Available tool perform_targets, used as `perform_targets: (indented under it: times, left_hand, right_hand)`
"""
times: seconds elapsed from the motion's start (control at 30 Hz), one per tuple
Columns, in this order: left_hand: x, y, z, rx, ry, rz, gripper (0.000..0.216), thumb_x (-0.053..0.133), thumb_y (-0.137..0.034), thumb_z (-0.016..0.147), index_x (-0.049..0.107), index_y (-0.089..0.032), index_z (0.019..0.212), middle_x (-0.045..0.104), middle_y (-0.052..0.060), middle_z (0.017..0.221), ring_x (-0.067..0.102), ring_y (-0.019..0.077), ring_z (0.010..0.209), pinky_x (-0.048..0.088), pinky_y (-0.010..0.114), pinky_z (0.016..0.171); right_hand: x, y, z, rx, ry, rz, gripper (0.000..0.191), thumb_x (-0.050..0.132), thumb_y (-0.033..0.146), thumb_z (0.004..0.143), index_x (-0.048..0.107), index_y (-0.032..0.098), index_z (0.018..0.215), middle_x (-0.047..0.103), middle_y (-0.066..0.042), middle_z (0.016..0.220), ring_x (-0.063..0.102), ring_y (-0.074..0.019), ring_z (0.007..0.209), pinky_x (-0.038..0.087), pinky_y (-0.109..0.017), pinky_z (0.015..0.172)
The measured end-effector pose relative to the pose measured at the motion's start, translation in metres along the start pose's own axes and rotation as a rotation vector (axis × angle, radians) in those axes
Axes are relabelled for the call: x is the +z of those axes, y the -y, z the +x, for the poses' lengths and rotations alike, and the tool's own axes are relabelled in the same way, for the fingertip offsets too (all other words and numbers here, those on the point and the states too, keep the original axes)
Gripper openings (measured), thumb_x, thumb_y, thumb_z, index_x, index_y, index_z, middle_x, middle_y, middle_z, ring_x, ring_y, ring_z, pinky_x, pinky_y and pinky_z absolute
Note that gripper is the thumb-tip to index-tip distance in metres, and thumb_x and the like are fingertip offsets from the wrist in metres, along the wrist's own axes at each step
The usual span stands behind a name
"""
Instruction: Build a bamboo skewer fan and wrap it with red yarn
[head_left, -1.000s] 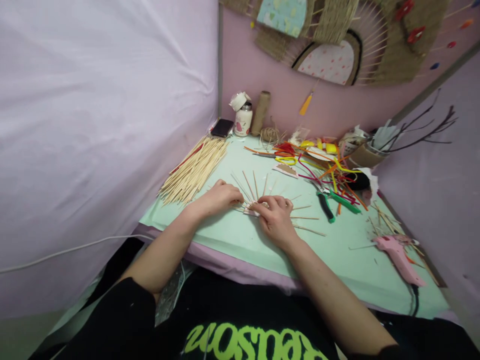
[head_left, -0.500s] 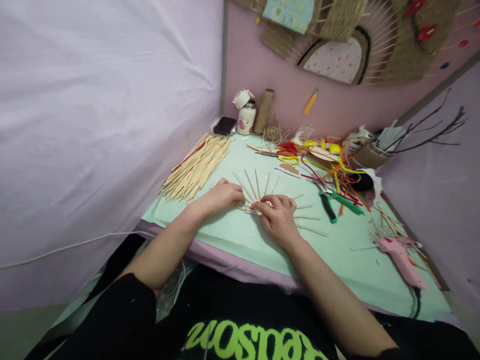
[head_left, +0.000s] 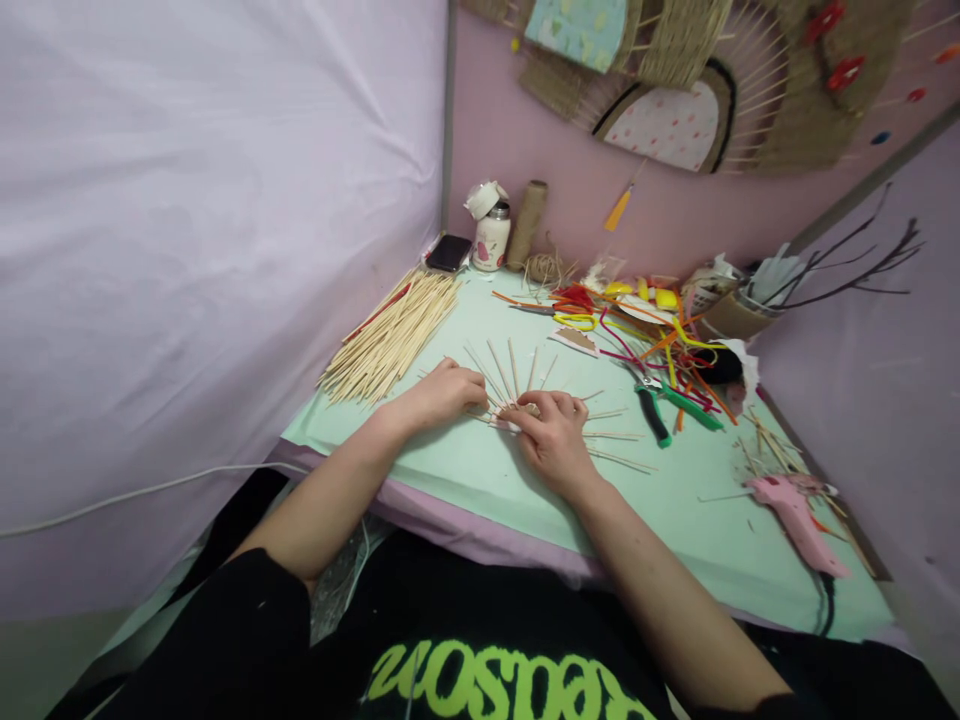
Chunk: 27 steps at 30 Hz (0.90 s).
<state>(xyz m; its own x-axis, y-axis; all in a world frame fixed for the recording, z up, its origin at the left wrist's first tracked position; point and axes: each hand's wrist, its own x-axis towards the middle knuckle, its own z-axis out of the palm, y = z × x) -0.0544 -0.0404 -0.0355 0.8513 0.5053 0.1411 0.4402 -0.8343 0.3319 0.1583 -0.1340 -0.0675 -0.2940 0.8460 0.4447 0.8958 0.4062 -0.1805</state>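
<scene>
In the frame's middle, the stick fan (head_left: 514, 367) is lying under the right hand (head_left: 551, 430), whose fingers are bending over it. The left hand (head_left: 450, 390) is curling at its left side; whether pinching, I cannot tell. Light, flat pressing is probably serving best.

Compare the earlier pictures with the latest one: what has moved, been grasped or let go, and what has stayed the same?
Nothing has visibly changed except a slight shift of the whole view. The left hand and right hand stay at the fanned sticks; the stick pile, pliers and glue gun lie as before.
</scene>
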Motion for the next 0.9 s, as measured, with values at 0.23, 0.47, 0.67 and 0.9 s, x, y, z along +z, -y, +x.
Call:
perform_targets:
  times: [0.23,0.47,0.67,0.9]
  left_hand:
    - [0.0001,-0.0006,0.0003,0.014,-0.001,0.027,0.023,0.052,-0.016,0.091,0.072,-0.021,0.082,0.068,0.003,0.087,0.06,0.0157,0.085,0.027,0.035,0.083]
    - [0.0037,0.0023,-0.0001,0.038,-0.029,0.056,0.022,0.052,-0.02,0.092,0.072,-0.021,0.082,0.068,0.003,0.086,0.06,0.0158,0.084,0.027,0.034,0.082]
    - [0.0033,0.0014,-0.0004,0.036,-0.033,0.054,0.022,0.052,-0.022,0.092,0.072,-0.021,0.084,0.068,0.004,0.087,0.059,0.016,0.085,0.027,0.035,0.083]
    - [0.0032,0.0014,0.0,0.036,-0.019,0.062,0.021,0.053,-0.018,0.092,0.071,-0.02,0.082,0.068,0.003,0.089,0.06,0.015,0.086,0.027,0.035,0.083]
  right_hand:
    - [0.0004,0.0004,0.0006,-0.009,0.004,0.003,0.034,0.056,0.013,0.086,0.074,0.035,0.105,0.063,-0.004,0.116,0.044,-0.0254,0.108,0.023,-0.044,0.092]
    - [0.0029,-0.0006,0.0007,-0.025,0.006,-0.022,0.031,0.058,0.015,0.087,0.074,0.037,0.103,0.061,-0.004,0.12,0.042,-0.0261,0.109,0.022,-0.045,0.092]
    - [0.0012,0.0,0.0019,-0.039,0.02,-0.041,0.029,0.059,0.017,0.088,0.074,0.037,0.103,0.06,-0.003,0.127,0.042,-0.0273,0.113,0.023,-0.045,0.092]
    - [-0.0009,0.0021,0.0036,-0.027,0.027,-0.047,0.026,0.059,0.02,0.09,0.074,0.037,0.103,0.059,-0.003,0.132,0.041,-0.028,0.116,0.023,-0.046,0.093]
